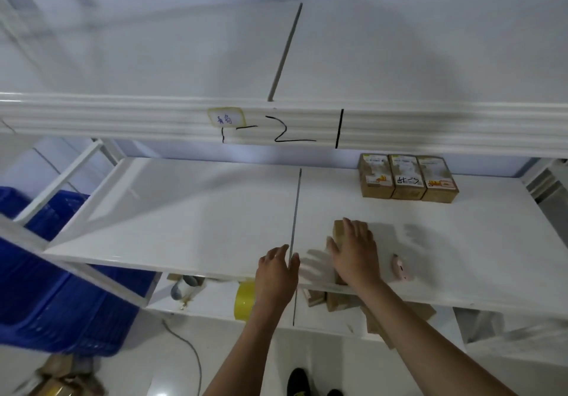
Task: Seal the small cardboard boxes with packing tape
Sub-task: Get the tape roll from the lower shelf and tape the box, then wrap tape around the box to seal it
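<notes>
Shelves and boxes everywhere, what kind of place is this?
Probably a packing or stock room: white metal shelves with a handwritten number, three labelled cardboard boxes in a row, and a roll of yellow tape on the shelf below.

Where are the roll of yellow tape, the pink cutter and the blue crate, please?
roll of yellow tape (245, 300): head view, on its curved outer side.
pink cutter (400, 268): head view, on the middle of its body.
blue crate (46, 297): head view, on its ribbed side wall.

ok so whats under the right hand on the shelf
A small cardboard box lies on the white shelf under the right hand, fingers flat on its top. Only its far left corner and a bit of its near end show; the top and any tape seam are covered.
</notes>
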`<state>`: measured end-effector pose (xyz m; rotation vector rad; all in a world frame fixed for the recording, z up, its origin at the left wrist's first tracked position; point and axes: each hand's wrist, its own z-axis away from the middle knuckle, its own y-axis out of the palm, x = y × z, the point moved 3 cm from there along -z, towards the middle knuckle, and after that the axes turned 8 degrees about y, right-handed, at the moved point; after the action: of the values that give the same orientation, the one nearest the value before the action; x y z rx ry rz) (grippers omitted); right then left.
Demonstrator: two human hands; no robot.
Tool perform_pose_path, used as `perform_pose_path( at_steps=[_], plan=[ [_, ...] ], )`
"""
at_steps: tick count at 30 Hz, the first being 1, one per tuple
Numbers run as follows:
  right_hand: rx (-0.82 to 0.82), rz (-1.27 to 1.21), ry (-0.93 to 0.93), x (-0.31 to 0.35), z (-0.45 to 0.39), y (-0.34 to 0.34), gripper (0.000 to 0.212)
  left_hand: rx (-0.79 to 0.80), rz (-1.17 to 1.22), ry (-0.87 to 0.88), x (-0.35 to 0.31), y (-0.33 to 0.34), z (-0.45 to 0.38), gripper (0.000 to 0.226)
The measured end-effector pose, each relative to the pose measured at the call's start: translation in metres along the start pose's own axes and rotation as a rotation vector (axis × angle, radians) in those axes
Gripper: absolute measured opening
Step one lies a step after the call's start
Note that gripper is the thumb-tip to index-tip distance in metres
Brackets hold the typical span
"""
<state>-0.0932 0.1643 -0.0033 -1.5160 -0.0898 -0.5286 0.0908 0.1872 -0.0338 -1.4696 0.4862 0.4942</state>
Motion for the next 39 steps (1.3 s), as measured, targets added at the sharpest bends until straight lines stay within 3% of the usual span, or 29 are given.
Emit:
perform_pose_path(
  at_steps=[11,18,28,33,39],
  plan=[
    [0.203,0.020,-0.248,0.062,0.040,0.035,0.068,-0.099,-0.080,-0.177,0.054,-0.037,0.043,0.051],
    [0.245,0.032,-0.257,0.093,0.054,0.054,0.065,-0.088,0.013,-0.246,0.085,-0.041,0.050,0.052],
    [0.269,0.104,-0.191,0.126,0.061,0.083,0.063,0.120,0.152,-0.333,0.134,-0.036,0.036,0.048],
    [0.266,0.121,-0.140,0.130,0.067,0.097,0.062,0.271,0.317,-0.358,0.148,-0.025,0.036,0.045],
    [0.264,0.063,-0.086,0.129,0.071,0.102,0.054,0.327,0.547,-0.405,0.155,-0.017,0.031,0.041]
  ],
)
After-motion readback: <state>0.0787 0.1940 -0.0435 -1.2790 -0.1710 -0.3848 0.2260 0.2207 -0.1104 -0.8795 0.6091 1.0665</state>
